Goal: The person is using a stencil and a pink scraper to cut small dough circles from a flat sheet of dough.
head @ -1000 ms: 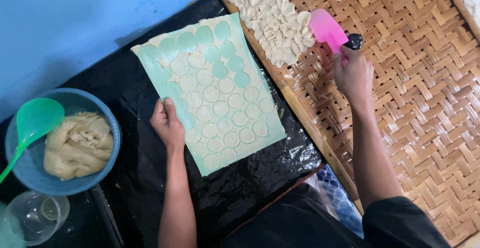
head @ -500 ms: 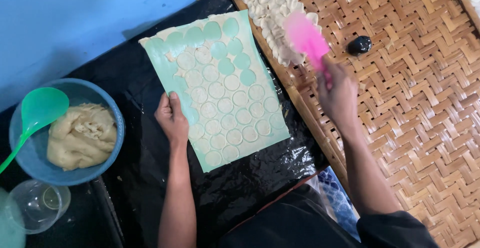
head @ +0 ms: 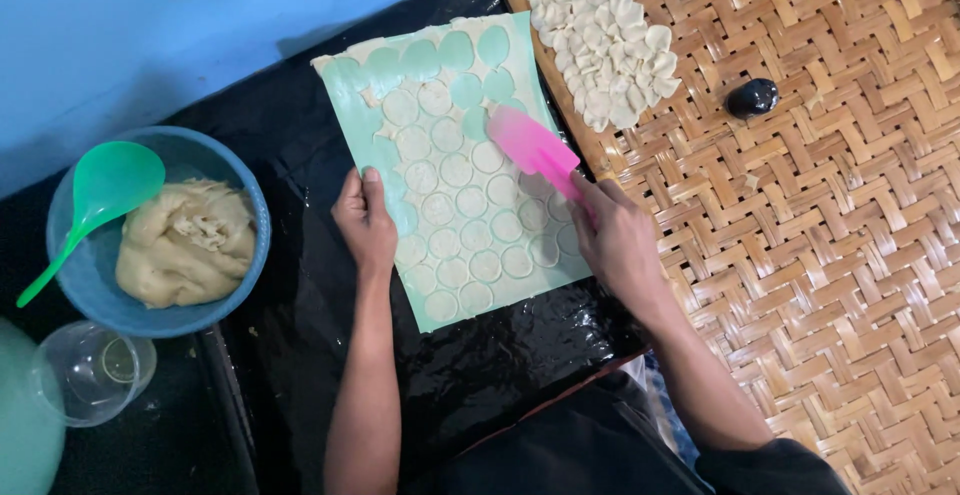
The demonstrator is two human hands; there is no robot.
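**Head view: pink scraper over the dough sheet**

Head view shows my right hand (head: 618, 243) closed around the handle of a pink scraper (head: 532, 146), its blade lying on the dough rounds (head: 470, 217) covering a green mat (head: 352, 105). Across the mat from that grip, my left hand (head: 364, 221) presses flat, fingers open, on the mat's edge. Beyond the scraper's tip, cut rounds are heaped on a woven bamboo tray (head: 830, 255). Past my left hand sits a blue bowl (head: 85, 265) of dough with a green ladle (head: 95, 200).

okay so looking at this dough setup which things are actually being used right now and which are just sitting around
In use:
- left hand pressing the green sheet
- right hand holding the pink scraper
- cut dough rounds on the sheet

Lying about:
- blue bowl of dough, green ladle
- clear glass cup
- black round object on the woven tray
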